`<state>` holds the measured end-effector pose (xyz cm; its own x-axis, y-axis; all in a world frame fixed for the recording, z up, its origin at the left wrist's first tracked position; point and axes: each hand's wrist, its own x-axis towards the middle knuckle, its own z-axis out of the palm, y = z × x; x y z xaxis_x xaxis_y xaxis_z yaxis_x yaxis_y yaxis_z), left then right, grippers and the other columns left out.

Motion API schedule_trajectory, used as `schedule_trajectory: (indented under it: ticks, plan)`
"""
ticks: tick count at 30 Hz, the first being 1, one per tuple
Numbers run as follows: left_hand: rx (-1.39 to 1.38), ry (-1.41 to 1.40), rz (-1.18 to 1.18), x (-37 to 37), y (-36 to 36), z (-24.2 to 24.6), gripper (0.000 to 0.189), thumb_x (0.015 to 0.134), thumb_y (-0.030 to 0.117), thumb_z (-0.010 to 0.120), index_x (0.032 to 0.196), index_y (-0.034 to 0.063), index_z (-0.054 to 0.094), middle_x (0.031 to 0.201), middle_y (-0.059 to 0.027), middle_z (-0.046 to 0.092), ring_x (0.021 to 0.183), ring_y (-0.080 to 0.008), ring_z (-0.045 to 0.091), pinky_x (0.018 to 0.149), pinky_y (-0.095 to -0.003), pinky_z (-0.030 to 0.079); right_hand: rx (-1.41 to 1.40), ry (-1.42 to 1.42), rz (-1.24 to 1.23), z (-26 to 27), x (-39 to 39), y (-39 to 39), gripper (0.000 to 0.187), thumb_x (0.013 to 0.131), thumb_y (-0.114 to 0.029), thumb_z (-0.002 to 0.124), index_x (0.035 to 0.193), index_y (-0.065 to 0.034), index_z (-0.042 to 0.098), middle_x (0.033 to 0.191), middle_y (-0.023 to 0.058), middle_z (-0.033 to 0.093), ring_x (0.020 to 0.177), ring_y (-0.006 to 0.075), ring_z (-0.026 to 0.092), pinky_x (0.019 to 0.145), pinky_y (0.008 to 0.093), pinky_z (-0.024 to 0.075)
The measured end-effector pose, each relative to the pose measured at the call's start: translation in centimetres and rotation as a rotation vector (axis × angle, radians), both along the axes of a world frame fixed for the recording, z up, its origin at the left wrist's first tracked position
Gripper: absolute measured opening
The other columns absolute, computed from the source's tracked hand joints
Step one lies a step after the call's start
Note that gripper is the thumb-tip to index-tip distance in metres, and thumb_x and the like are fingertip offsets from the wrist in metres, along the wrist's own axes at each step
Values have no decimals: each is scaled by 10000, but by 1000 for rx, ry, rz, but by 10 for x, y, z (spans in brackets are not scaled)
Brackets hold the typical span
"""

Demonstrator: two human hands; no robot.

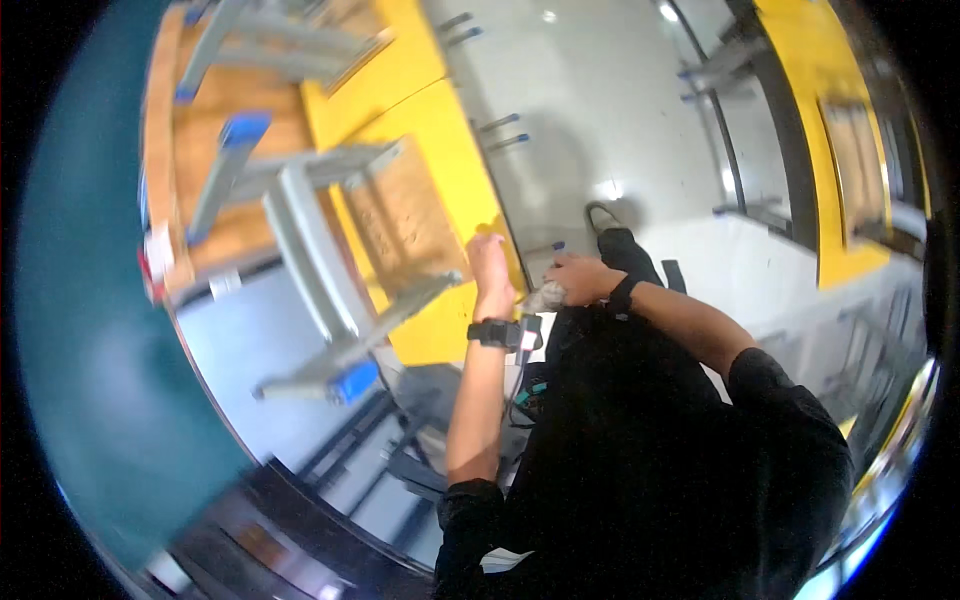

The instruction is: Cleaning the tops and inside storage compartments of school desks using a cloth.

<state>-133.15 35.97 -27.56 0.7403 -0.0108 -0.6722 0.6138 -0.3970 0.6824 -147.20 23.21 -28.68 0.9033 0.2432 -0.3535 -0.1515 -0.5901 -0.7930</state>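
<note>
My right hand [581, 277] is closed around a crumpled greyish cloth [545, 298], low in front of my body beside the table edge. Over the near edge of a yellow tabletop [431, 330] is my left hand [490, 264], which appears to hold nothing; blur hides its fingers in part. Whether it touches the tabletop I cannot tell. Left of that hand, an upturned stool rests with its wooden seat [405, 217] on the yellow top. Its grey metal legs [307, 247] point up and end in blue caps.
A second upturned stool [292, 45] stands farther along the tables. Behind them is a wooden surface [247, 97], with a dark green board [97, 300] at far left. Pale glossy floor [585, 97] separates them from another yellow table [810, 45] with an upturned stool [855, 157].
</note>
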Motion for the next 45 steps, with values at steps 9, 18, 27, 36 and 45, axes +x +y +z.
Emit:
schedule_trajectory:
  ticks: [9,18,27,36,45]
  plan:
    - [782,-562,-704,140,-102,-47,828,715,329,605,1276,-150,229,1347,-314,239,1251,-419,248,1046,-436,229,12,257,-745,-62,-41,-1,494,673,-210,629,1147,-102,541,1126,166,478,1069,337,467,853,449,442]
    - [1436,-674,-1314,248,-121,-67,734,694,481,564,1100,-119,443,1159,-225,512,1090,-339,494,930,-400,389,214,-37,-909,-139,5,80,430,648,-157,632,1069,-108,560,1090,128,467,1056,327,456,849,420,440]
    - [657,-454,-459,245,-146,-58,450,679,197,541,1038,-69,490,1012,-156,516,839,-282,513,713,-385,419,1708,349,-1174,-236,78,126,448,783,-357,577,1021,22,560,993,133,597,821,204,547,771,316,435]
    - [597,-359,-383,248,-142,-55,371,682,178,557,984,-32,500,983,-112,478,849,-228,467,700,-362,398,2180,500,-1084,-239,166,61,436,777,-386,588,1113,-109,574,1109,28,562,989,141,517,850,317,407]
    - [682,-535,-323,217,-144,-52,380,680,159,574,945,-113,564,933,-145,547,801,-225,511,705,-372,432,1873,926,-852,-259,96,110,278,814,-280,512,1035,-123,575,959,-29,569,850,81,521,755,247,434]
